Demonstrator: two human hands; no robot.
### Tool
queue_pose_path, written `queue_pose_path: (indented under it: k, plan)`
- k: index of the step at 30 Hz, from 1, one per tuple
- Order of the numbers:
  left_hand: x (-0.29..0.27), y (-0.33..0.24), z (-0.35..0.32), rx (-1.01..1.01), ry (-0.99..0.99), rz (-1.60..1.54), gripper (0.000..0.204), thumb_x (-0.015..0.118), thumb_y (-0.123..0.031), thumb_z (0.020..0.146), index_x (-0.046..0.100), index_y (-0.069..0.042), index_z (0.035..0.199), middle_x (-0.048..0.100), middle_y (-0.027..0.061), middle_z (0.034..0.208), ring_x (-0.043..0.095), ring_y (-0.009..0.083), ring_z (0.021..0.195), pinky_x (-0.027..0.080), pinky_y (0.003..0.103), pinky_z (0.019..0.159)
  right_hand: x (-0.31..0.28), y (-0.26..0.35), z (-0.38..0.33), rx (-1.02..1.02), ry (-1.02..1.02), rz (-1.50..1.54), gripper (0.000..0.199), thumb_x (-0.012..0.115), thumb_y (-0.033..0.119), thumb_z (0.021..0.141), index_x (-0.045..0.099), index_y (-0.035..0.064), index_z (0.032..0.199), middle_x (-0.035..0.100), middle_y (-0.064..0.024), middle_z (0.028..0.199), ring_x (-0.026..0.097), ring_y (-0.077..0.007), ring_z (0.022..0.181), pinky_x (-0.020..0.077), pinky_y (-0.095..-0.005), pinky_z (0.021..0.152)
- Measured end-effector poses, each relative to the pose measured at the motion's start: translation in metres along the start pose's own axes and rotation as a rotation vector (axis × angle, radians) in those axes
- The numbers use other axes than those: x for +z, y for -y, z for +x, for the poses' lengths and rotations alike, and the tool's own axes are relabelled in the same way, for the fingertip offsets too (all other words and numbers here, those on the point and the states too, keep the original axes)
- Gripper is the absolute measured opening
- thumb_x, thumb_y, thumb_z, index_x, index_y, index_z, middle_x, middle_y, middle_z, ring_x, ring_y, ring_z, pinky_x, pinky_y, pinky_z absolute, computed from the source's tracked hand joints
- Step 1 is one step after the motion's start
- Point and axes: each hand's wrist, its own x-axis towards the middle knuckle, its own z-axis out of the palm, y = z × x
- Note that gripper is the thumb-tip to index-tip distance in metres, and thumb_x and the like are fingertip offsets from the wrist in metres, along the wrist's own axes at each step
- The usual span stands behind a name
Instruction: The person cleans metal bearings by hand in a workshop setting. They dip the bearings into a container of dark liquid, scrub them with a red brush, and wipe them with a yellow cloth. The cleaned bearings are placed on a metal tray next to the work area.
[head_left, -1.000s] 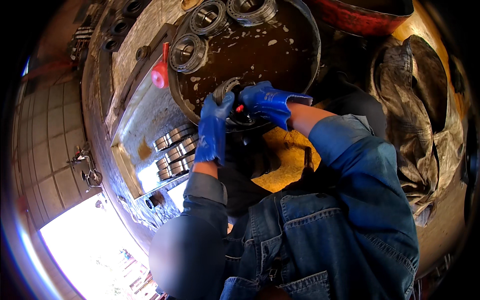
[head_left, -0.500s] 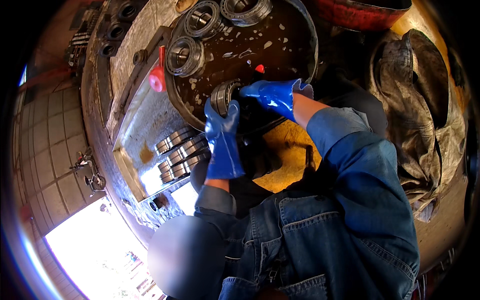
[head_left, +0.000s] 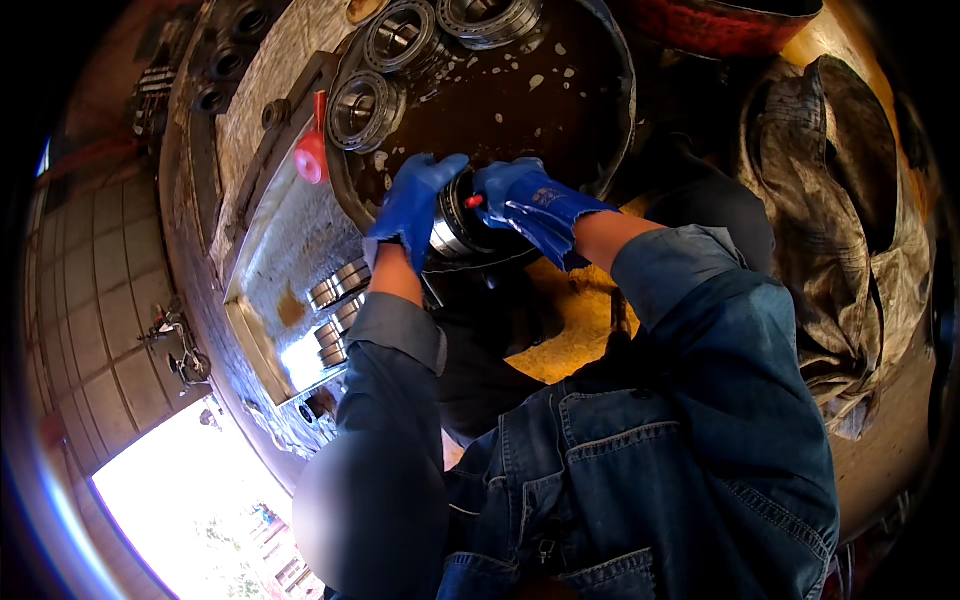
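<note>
while both blue-gloved hands close around it, the round steel bearing [head_left: 452, 225] sits at the near rim of the wide dark basin [head_left: 612, 110], its shiny outer ring turned toward the left and a dark inner part facing the person. the left hand [head_left: 412, 205] curls over the bearing's left side, fingers [head_left: 440, 168] spread across the top of the ring; the right hand [head_left: 530, 205] wraps the right side, and a small red spot [head_left: 472, 201] shows between the two gloves. both hands are clamped on the bearing, touching it on opposite sides.

no package or sign can be made out clearly; the only marking is a pale patch on the back of the right glove, too small to read. a red funnel-shaped plastic piece [head_left: 312, 157] rests against the basin's left rim.

the basin's dark bottom looks wet and is flecked with pale bits. three more bearings lie in it, well apart from the hands: one [head_left: 362, 110] near the left wall, one [head_left: 400, 35] above it, one [head_left: 490, 15] at the top edge. left of the basin a metal tray [head_left: 280, 250] holds a row of smaller rings [head_left: 335, 315]. a crumpled grey cloth [head_left: 850, 230] lies at the right, and a yellow surface [head_left: 565, 330] shows below the hands.
</note>
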Motion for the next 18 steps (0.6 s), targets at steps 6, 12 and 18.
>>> queue_pose_path:
  k: [6, 12, 18]
  plan:
    - [0.035, -0.003, -0.058, -0.119, -0.327, 0.104, 0.098, 0.077, -0.057, 0.083, 0.041, 0.001, 0.153, 0.058, 0.0299, 0.142, 0.057, 0.0417, 0.133, 0.049, 0.046, 0.109, 0.013, -0.029, 0.002, 0.001, -0.088, 0.351, 0.035, 0.065, 0.039, 0.095, 0.074, 0.0165, 0.120, 0.075, -0.0109, 0.117, 0.070, -0.0295, 0.112, 0.0530, -0.0403, 0.097]
    - [0.063, 0.022, -0.083, -0.072, -0.421, 0.064, 0.105, 0.080, -0.055, 0.083, 0.029, -0.002, 0.158, 0.047, 0.0310, 0.152, 0.056, 0.0437, 0.134, 0.051, 0.050, 0.109, 0.005, -0.049, -0.009, -0.139, -0.080, 0.498, 0.047, 0.065, 0.044, 0.093, 0.075, 0.0076, 0.120, 0.073, -0.0166, 0.123, 0.069, -0.0324, 0.114, 0.0492, -0.0411, 0.098]
    - [0.014, 0.006, -0.023, -0.063, -0.038, 0.121, 0.106, 0.079, -0.052, 0.085, 0.028, 0.005, 0.158, 0.056, 0.0304, 0.145, 0.057, 0.0406, 0.133, 0.047, 0.046, 0.113, 0.021, -0.047, -0.013, -0.110, -0.143, 0.597, 0.041, 0.063, 0.041, 0.093, 0.076, 0.0096, 0.116, 0.076, -0.0158, 0.112, 0.069, -0.0336, 0.111, 0.0499, -0.0395, 0.096]
